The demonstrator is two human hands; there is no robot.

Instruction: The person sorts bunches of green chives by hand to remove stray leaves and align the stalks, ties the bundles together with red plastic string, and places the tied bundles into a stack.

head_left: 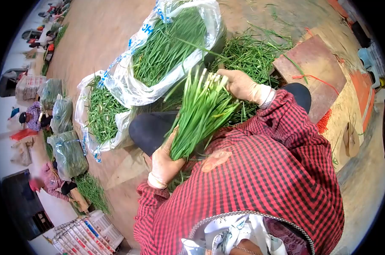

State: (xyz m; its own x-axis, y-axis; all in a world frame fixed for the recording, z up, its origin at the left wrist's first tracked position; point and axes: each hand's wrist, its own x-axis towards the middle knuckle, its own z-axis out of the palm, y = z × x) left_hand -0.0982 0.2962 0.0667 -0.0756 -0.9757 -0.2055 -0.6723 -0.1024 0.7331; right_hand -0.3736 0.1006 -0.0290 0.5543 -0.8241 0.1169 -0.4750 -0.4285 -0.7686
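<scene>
A thick bunch of long green stalks (pixel 203 112) lies across the space between my hands, its pale cut ends at the top. Gloved and wrapped round the lower, leafy part is my left hand (pixel 166 160). My right hand (pixel 242 86), also gloved, closes on the bunch near the pale ends. Just beyond stands an open plastic bag (pixel 175 49) full of similar greens, with a smaller filled bag (pixel 103 112) to its left. A loose pile of greens (pixel 252 55) lies behind my right hand.
A reddish board (pixel 313 74) and orange sheeting (pixel 362 97) are at the right. On the left, co-workers (pixel 52 180) sit beside filled bags (pixel 68 154) and stacked crates (pixel 88 233). Greens (pixel 91 191) are scattered on the floor.
</scene>
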